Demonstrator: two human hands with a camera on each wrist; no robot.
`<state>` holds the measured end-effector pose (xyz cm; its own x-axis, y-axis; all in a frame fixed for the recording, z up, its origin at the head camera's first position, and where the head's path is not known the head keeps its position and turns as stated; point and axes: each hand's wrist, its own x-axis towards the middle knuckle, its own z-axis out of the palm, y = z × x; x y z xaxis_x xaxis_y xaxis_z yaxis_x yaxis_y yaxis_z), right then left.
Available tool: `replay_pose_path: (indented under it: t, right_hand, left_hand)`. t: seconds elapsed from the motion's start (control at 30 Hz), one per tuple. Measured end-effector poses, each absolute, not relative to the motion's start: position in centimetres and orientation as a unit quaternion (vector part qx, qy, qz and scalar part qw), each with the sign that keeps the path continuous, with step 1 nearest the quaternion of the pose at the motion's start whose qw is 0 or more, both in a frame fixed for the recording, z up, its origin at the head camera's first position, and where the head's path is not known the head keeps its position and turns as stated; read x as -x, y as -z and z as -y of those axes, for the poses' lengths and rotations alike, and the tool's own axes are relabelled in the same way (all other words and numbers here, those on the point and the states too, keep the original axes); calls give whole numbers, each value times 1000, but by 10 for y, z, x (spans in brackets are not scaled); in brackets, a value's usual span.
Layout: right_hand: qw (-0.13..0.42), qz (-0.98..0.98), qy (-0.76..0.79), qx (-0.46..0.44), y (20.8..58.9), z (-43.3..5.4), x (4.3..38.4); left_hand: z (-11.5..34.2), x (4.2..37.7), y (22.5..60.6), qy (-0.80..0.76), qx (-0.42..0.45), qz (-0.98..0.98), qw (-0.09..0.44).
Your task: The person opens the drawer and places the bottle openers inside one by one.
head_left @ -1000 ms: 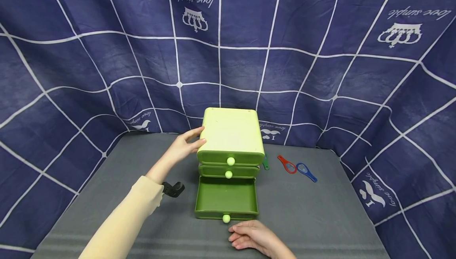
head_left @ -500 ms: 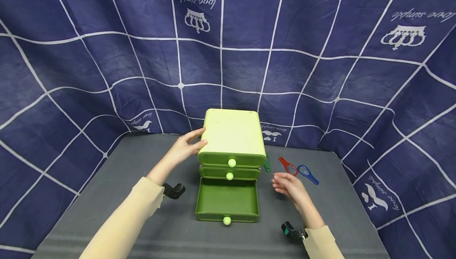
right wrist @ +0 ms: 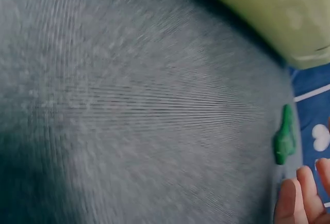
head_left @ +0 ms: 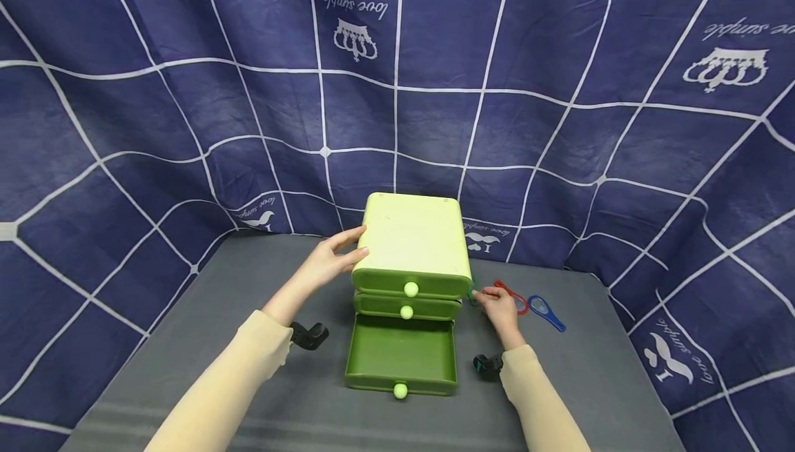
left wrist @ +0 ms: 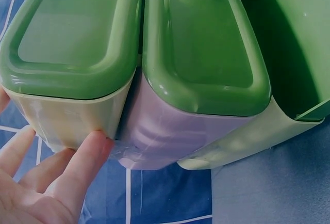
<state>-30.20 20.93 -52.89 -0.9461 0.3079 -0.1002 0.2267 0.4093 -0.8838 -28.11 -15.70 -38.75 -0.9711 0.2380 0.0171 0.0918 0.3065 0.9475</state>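
Observation:
A light-green drawer unit (head_left: 413,234) with green fronts and round pale knobs stands in the middle of the table. Its bottom drawer (head_left: 400,355) is pulled out, with a bare floor; the two drawers above are pushed in. My left hand (head_left: 326,262) rests its fingertips against the unit's upper left side, fingers spread in the left wrist view. To the right of the unit, my right hand (head_left: 499,307) reaches to a small green item (right wrist: 284,139), partly hidden in the head view. In the right wrist view its loosely extended fingers (right wrist: 290,201) are just short of that item.
A red magnifying glass (head_left: 520,306) and a blue magnifying glass (head_left: 546,312) lie right of my right hand. A dark blue cloth (head_left: 435,128) with white lines hangs behind and around the grey table (head_left: 298,397). Each wrist wears a black strap.
My right hand has moved from in front of the bottom drawer to the right and then forward, to the green item. My left hand stays on the unit. The head view shifts slightly.

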Motion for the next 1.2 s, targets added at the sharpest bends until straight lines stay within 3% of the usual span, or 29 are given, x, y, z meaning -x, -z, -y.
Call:
replay_pose_path:
  t: [0.7, 1.2]
  right_hand:
    - [75, 925, -350, 130, 542, -194, 315]
    - [77, 933, -326, 131, 535, -207, 289]
  left_hand:
    - [155, 281, 387, -582, -100, -805, 60]
    - [157, 280, 388, -582, -100, -805, 60]
